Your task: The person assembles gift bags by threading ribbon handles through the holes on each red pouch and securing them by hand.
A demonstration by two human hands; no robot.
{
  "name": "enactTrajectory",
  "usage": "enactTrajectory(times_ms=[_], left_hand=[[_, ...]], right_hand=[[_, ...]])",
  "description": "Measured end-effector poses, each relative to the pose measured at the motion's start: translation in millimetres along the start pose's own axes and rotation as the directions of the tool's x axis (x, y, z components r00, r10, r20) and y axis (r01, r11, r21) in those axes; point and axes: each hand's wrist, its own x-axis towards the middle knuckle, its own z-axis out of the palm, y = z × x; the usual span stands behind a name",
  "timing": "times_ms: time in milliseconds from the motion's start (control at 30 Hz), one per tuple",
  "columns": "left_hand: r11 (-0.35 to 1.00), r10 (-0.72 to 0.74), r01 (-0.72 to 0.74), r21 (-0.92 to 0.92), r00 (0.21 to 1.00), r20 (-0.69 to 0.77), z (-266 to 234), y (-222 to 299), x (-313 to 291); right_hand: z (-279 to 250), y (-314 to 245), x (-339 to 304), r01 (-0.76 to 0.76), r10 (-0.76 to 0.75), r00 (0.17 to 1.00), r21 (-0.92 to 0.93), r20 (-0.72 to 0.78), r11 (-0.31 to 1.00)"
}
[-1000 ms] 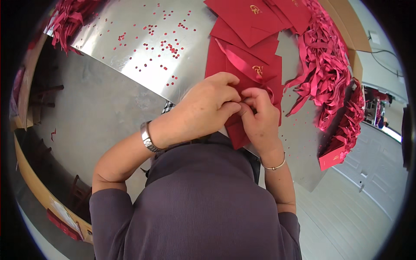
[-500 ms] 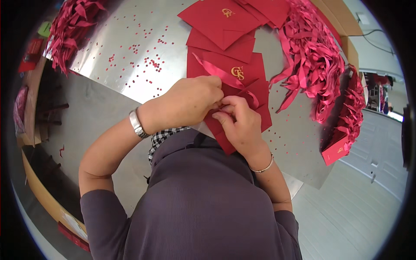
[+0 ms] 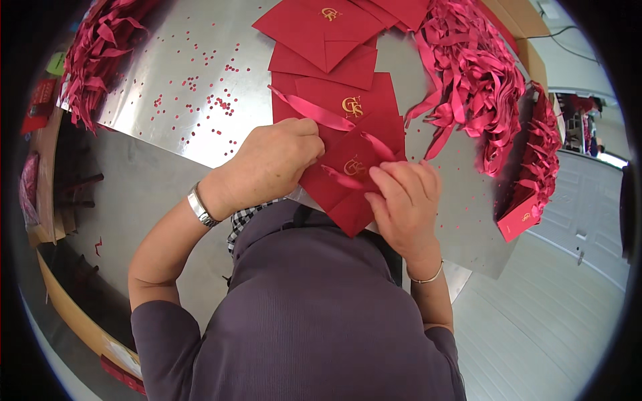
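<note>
A flat red paper bag (image 3: 346, 206) with a gold monogram lies before me at the table's near edge. My right hand (image 3: 408, 200) is at its right side, its thumb and fingers closed on a pink ribbon (image 3: 344, 178). Two stretches of that ribbon run from the bag's face into the fingers. At the bag's left edge, my left hand (image 3: 277, 157) is closed with curled fingers; its fingertips are hidden, so what they grip cannot be made out. Just beyond, another pink ribbon (image 3: 311, 112) lies across a second red bag (image 3: 381, 93).
More flat red bags (image 3: 317, 30) overlap at the back. A large heap of pink ribbons (image 3: 471, 80) lies right of them, and another bundle (image 3: 100, 53) sits far left. Red paper dots (image 3: 221, 103) are scattered over the metal table (image 3: 180, 134). Ribboned red bags (image 3: 518, 217) stand at the right edge.
My hands were together over the bag. The right has drawn away to the right with the ribbon, uncovering the gold monogram; the left has shifted slightly left.
</note>
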Motion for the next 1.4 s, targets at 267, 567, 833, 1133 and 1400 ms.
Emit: enactTrajectory(times_ms=[267, 567, 833, 1133, 1400], left_hand=[[1.000, 0.010, -0.010, 0.007, 0.999, -0.030, 3.2, -2.3, -3.3], [0.997, 0.053, -0.051, 0.050, 0.997, -0.051, 10.6, -5.4, -9.0], [0.917, -0.049, 0.186, 0.352, 0.930, -0.364, -26.7, -54.2, -14.9], [0.909, -0.216, 0.381, 0.171, 0.780, -0.588, -5.9, -35.2, -11.0], [0.945, -0.261, 0.305, 0.116, 0.919, -0.294, 19.5, 37.6, 16.0]], right_hand=[[19.7, 13.1, 3.7, 0.117, -0.114, 0.991, -0.033, 0.069, 0.993], [48.9, 6.9, 3.3, -0.316, 0.335, 0.940, 0.200, -0.068, 0.927], [58.5, 10.8, -5.0, -0.157, 0.159, 0.986, 0.035, -0.049, 0.987], [53.0, 9.0, -3.3, -0.162, 0.166, 0.983, 0.050, -0.073, 0.985], [41.7, 17.5, -0.7, -0.177, 0.220, 0.964, 0.259, -0.149, 0.950]])
